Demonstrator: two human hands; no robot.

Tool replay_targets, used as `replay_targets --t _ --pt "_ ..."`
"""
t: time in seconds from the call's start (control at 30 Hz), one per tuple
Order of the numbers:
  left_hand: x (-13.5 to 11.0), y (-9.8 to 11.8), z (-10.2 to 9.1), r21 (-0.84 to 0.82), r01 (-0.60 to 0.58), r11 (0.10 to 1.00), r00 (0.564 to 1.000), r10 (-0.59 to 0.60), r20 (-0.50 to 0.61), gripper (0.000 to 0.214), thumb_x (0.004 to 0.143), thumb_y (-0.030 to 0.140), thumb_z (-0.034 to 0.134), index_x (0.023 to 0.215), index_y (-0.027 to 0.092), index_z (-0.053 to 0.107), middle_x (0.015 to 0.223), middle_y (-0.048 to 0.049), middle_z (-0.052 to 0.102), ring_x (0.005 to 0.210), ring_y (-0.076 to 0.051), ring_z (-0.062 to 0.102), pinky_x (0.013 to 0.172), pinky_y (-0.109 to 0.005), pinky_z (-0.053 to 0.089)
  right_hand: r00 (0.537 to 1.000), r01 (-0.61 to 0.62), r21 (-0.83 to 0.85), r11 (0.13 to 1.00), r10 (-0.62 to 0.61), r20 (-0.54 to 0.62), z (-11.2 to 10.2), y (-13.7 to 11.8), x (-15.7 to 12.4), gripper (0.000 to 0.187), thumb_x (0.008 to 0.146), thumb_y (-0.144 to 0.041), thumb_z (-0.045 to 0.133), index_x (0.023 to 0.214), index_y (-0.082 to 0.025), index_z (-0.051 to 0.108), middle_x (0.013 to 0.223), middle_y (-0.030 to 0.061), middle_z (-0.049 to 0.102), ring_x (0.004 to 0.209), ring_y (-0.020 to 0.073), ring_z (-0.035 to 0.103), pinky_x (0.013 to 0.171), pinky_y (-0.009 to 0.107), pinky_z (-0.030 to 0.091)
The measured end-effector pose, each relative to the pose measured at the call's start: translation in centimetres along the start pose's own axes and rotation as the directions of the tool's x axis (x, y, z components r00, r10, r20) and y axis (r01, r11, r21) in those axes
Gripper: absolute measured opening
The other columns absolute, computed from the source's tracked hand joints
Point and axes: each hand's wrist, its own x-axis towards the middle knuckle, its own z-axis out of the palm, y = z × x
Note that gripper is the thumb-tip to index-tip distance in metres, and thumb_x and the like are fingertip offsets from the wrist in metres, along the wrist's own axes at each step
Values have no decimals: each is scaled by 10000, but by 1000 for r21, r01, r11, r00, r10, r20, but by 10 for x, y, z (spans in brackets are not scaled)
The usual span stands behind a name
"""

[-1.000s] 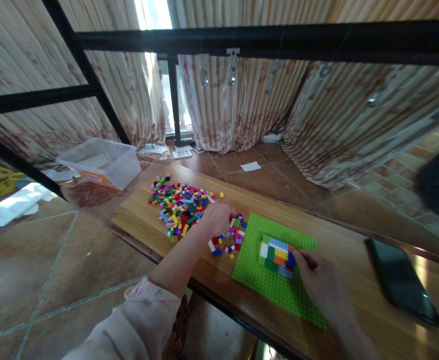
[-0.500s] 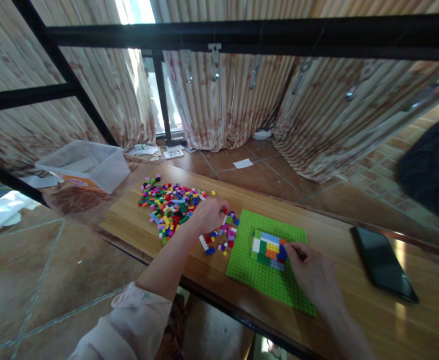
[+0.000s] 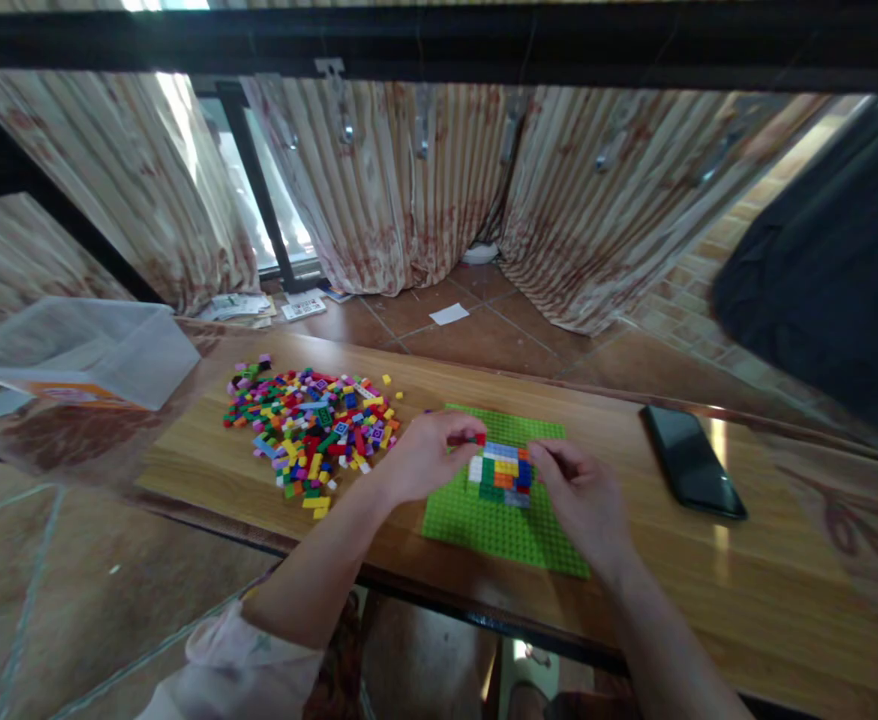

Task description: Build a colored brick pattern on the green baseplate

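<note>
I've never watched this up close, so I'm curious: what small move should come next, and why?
Probably the left hand should lower the red brick toward the brick patch on the green baseplate: the brick shows at that hand's fingertips close to the patch, and the right hand is at the patch's other side.

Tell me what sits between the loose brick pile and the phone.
In the head view, it's the green baseplate bearing a brick build, with the left hand and right hand partly over it.
</note>
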Motion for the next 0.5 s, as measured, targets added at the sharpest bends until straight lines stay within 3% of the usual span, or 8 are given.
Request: replay_targets --t 0.23,0.37,0.5 --pt "4 22 32 -142 -66 988 997 61 -42 175 808 143 605 969 175 666 886 -15 687 816 -126 617 765 -248 500 994 -83 462 883 40 104 7 -8 -3 305 721 -427 732 909 -188 714 835 41 735 742 171 663 697 308 541" --pt "8 23 41 -330 48 943 998 -61 -30 106 754 135 654 857 160 642 759 10 643 714 -107 593 690 -229 490 996 -83 503 860 50 79 7 -8 -4 237 696 -360 762 865 -198 729 806 31 739 737 169 669 693 309 549" --pt "10 17 43 -594 223 773 973 -208 95 147 653 127 730 737 132 609 680 20 612 623 -85 570 614 -211 468 996 -70 469 880 37 81 7 -10 -6 177 706 -333 753 819 -198 738 756 25 731 690 154 649 647 280 527"
